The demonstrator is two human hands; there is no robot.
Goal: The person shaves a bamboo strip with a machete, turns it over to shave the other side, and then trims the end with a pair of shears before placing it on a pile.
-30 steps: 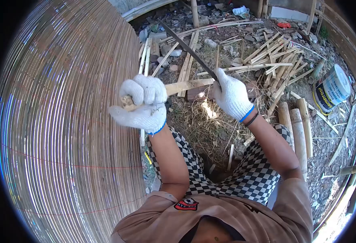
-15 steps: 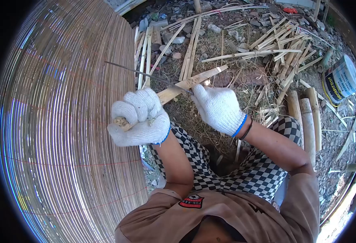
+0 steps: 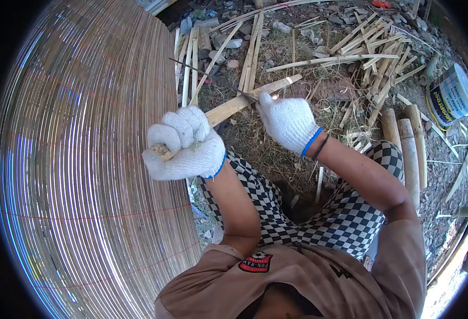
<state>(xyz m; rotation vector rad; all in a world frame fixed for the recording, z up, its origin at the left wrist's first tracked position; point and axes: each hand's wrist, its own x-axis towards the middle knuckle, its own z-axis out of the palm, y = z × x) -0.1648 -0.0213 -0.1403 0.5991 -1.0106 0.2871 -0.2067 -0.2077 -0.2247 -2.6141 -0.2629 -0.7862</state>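
My left hand (image 3: 183, 144), in a white knit glove with a blue cuff, is closed around the near end of a split bamboo strip (image 3: 228, 110). The strip slants up and to the right, its pale far end free. My right hand (image 3: 291, 125), gloved the same way, is closed on a long thin knife (image 3: 205, 73). Its handle is hidden inside the fist. The dark blade lies across the strip between my two hands and points up to the left, its tip near the slatted screen.
A tall slatted bamboo screen (image 3: 101, 159) stands close on the left. Split bamboo pieces (image 3: 377, 58) are heaped at the upper right. Thicker bamboo poles (image 3: 408, 154) lie beside my right knee, near a white paint bucket (image 3: 452, 98). Stones and shavings cover the ground.
The knife and right hand have shifted slightly away from me along the bamboo strip. The blade's tip has swung up and to the right. My left hand keeps its hold; the view has shifted slightly.
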